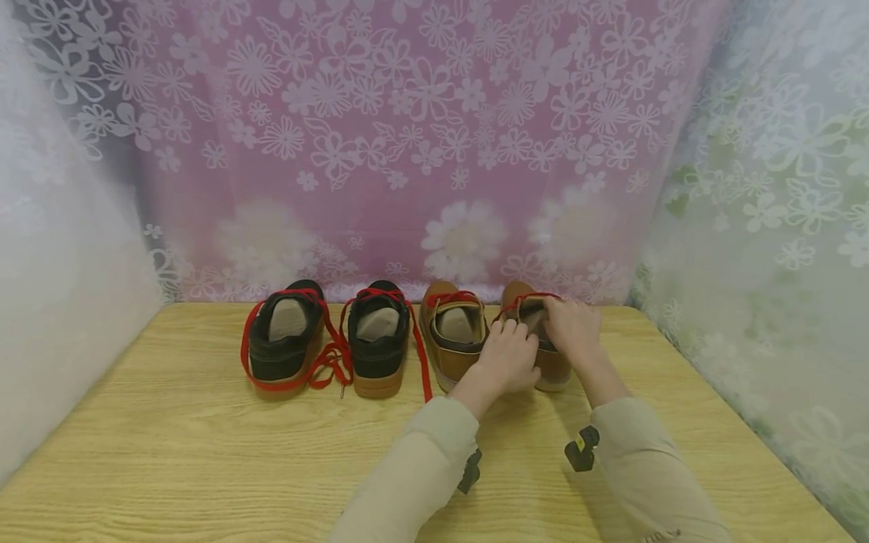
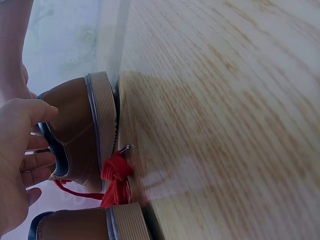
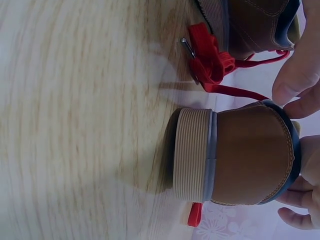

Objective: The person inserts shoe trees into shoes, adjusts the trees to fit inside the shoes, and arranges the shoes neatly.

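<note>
The rightmost brown shoe (image 1: 553, 367), heel toward me, has a dark padded collar, a pale ribbed sole and red laces. My right hand (image 1: 577, 326) grips its collar on the right side, fingers bent over the edge. At the shoe's left rear is my left hand (image 1: 505, 356), its thumb spread from loosely bent fingers beside the collar in the left wrist view. Another brown shoe (image 1: 455, 362) stands just left, with tan padding inside. A bunched red lace (image 2: 116, 185) with a metal tip lies between the two brown shoes.
Two black shoes (image 1: 277, 360) with tan soles stand to the left; their red laces (image 1: 330, 368) loop around them and trail onto the wooden table (image 1: 204, 452). A pink flowered curtain (image 1: 380, 151) hangs right behind the toes. Pale curtains (image 1: 781, 226) flank both sides.
</note>
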A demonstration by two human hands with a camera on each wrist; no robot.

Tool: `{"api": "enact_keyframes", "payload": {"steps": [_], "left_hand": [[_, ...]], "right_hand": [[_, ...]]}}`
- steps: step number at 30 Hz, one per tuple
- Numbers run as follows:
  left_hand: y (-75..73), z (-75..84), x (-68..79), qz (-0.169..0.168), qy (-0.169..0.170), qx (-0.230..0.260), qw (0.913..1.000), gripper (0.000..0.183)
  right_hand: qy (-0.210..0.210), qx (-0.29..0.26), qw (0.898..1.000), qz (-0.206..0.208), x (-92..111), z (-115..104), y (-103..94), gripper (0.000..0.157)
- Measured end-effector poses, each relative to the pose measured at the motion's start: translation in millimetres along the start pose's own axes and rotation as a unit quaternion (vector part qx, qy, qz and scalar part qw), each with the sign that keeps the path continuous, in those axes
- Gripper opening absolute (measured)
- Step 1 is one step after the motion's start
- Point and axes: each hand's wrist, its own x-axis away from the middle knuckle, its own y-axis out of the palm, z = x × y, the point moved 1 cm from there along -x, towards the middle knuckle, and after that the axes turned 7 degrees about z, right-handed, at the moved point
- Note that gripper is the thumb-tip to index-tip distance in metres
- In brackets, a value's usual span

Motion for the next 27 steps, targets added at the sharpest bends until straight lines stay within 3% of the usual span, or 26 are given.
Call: {"api": "enact_keyframes", "payload": {"steps": [8, 17, 27], "left_hand": [[1.0, 0.7, -0.8, -0.004, -0.003, 0.001, 1.0, 0.049], [1.8, 2.5, 0.0, -0.004, 0.001, 0.007, 1.0, 0.049], [0.5, 0.6, 0.3, -0.004, 0.001, 0.009, 0.9999, 0.047]], "right_hand": [[0.005, -0.003, 1.0, -0.025, 3, 0, -0.1, 0.04], [0.018, -0.02, 0.999, -0.04, 10, -1, -1.4, 0.039], [0.001, -0.013, 1.0, -0.027, 11, -3, -3.5, 0.038]]}}
